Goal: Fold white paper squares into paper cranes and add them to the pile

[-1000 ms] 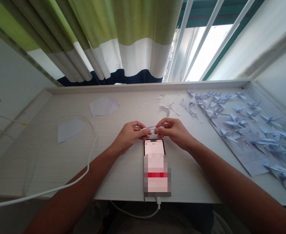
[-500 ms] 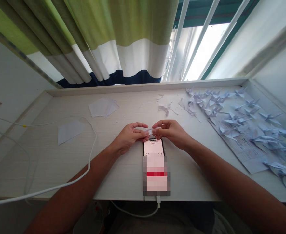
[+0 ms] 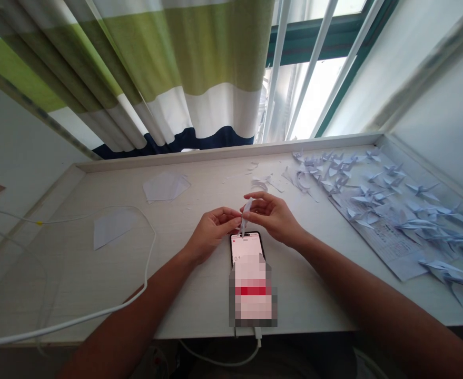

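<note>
Between my two hands is a small folded piece of white paper (image 3: 247, 208), standing upright with narrow points at its lower end. My left hand (image 3: 214, 231) pinches it from the left with thumb and fingertips. From the other side my right hand (image 3: 273, 217) grips it between thumb and index finger. Just below the paper, a phone (image 3: 247, 245) lies face up on the white desk (image 3: 199, 295), its lower screen blurred out.
Several folded paper cranes (image 3: 373, 195) cover the right side, some on a printed sheet (image 3: 403, 258). Paper scraps (image 3: 263, 183) lie behind my hands. Paper sheets (image 3: 166, 187) and another sheet (image 3: 115, 227) rest at left. A white cable (image 3: 149, 258) crosses my left forearm.
The folded paper has turned from lying sideways to upright between my fingers. My head view has tilted up slightly and shifted to the right.
</note>
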The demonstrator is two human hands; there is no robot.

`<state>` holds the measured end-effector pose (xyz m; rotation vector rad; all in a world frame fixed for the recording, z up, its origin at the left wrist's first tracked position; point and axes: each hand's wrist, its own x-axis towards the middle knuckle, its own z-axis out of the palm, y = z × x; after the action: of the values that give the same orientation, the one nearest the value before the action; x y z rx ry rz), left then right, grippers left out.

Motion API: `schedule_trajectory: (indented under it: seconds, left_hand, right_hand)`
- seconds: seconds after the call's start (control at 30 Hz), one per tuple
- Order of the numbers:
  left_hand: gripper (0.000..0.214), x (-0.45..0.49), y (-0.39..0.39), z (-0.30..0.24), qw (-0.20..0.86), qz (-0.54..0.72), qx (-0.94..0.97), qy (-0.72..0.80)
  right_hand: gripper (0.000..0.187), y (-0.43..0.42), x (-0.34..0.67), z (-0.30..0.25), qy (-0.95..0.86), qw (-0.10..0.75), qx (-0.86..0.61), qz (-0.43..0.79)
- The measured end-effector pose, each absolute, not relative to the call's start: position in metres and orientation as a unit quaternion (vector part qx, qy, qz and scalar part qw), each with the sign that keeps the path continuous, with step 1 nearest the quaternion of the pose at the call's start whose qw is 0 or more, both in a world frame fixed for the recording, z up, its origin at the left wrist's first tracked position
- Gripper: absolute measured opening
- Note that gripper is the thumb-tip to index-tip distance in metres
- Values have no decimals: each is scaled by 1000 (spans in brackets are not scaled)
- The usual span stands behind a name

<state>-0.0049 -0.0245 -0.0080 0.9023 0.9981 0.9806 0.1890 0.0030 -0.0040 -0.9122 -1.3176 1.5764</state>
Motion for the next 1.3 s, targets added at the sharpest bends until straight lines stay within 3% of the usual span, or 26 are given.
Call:
schedule_trajectory:
  seconds: [0.4, 0.7, 0.97, 1.3]
  left_hand:
    - [37, -2, -25, -9, 671, 426, 429, 429]
    - [26, -2, -24, -16, 491, 463, 560, 481]
    - [21, -3, -26, -17, 401, 457, 607, 512]
    - [21, -1, -25, -17, 437, 478, 572, 504]
  right_hand:
    - [47, 4, 187, -9, -541, 459, -413, 571]
    - [35, 1, 188, -3, -629, 421, -421, 501]
    - [27, -2, 185, -7, -643, 422, -437, 467]
    - [19, -2, 183, -4, -641, 446, -415, 467]
